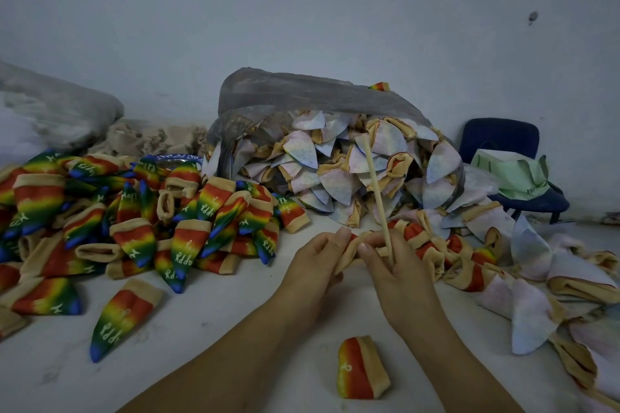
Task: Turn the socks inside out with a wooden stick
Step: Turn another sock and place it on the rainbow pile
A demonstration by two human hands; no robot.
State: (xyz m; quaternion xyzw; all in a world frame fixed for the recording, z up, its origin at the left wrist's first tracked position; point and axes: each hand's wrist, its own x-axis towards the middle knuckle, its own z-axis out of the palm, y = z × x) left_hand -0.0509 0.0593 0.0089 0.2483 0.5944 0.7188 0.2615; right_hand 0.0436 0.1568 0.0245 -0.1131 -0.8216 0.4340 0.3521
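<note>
Head view: a sock (349, 251) was held up between both hands, low in the middle, just above the white surface (218, 312). The left hand (315, 261) was curled onto its tan cuff, thumb and fingertips pinched together on the fabric. On the other side, the right hand (399, 275) was clamped on the same cuff, and the wooden stick (377, 194) was gripped among its fingers. The stick's lower end was hidden behind the hand. Its shaft was tilted, with the top leaning left and away.

Behind the stick, a grey plastic bag (302, 94) was seen lying open, with pale inside-out socks (335, 174) spilled from it toward the right. To the left, a heap of rainbow socks (134, 221) was spread across the surface. One small rainbow sock (362, 369) was seen lying alone between the forearms. At the far right, a blue chair (503, 141) was seen against the wall, with a green paper bag (516, 174) on its seat.
</note>
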